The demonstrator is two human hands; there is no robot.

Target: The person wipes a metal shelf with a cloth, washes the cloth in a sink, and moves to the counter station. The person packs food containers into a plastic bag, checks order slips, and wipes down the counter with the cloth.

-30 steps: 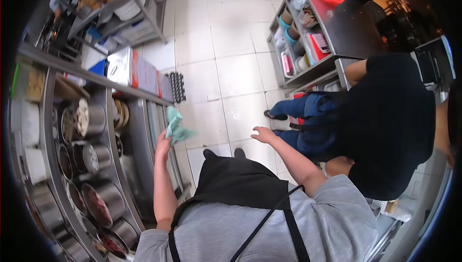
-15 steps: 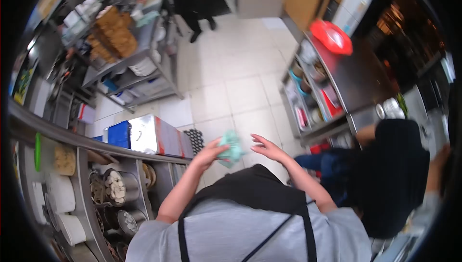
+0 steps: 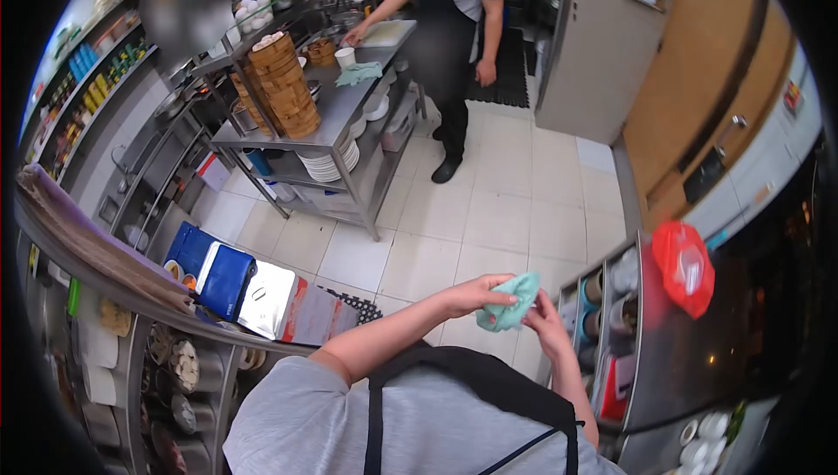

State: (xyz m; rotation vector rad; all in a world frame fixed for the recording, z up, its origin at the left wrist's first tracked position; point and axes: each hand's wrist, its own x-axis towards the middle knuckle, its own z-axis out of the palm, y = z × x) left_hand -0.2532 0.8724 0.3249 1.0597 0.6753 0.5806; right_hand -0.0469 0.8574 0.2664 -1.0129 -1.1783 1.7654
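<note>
A crumpled light green cloth is held in front of the dark apron, above the tiled floor. My left hand grips it from the left side, thumb lying across it. On its right side, my right hand holds the edge with bent fingers. Both hands are close together with the cloth between them.
A co-worker in a black apron stands by a steel table bearing stacked bamboo steamers. At right, a shelf unit carries a red bag. Metal tins and a counter edge lie at left.
The view has turned, bringing the co-worker and steamer table into full view. My right hand has come to the cloth, which was in my left hand alone. The nearby person in black is out of view.
</note>
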